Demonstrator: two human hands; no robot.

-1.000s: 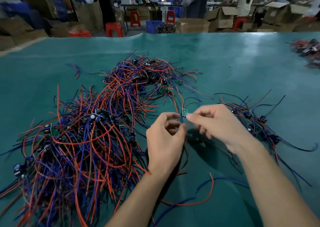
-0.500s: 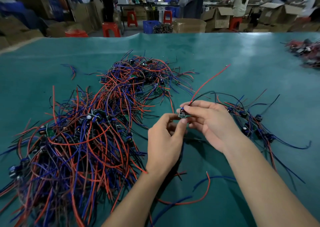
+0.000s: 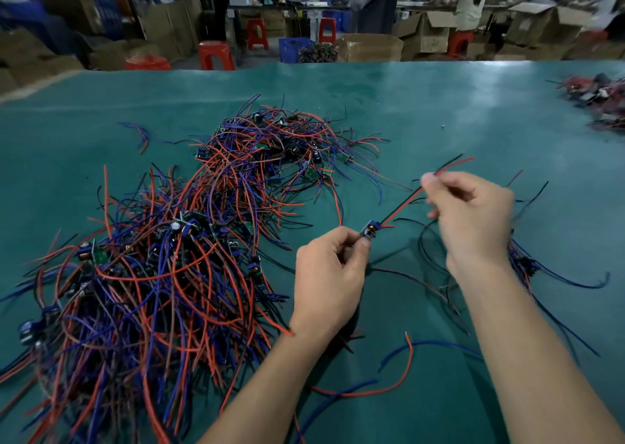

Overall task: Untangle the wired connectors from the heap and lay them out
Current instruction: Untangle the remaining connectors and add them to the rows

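Connector (image 3: 369,232) – left hand (image 3: 329,278) pinches | wires (image 3: 411,200) – right hand (image 3: 471,217) pinches

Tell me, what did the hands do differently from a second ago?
The right hand slid away from the left hand, up and to the right along the red and black wires, pulling them straight. Before, both hands pinched together at the small connector. The left hand kept holding it. The big heap stayed put.

No legible text, labels, numbers or signs anywhere.
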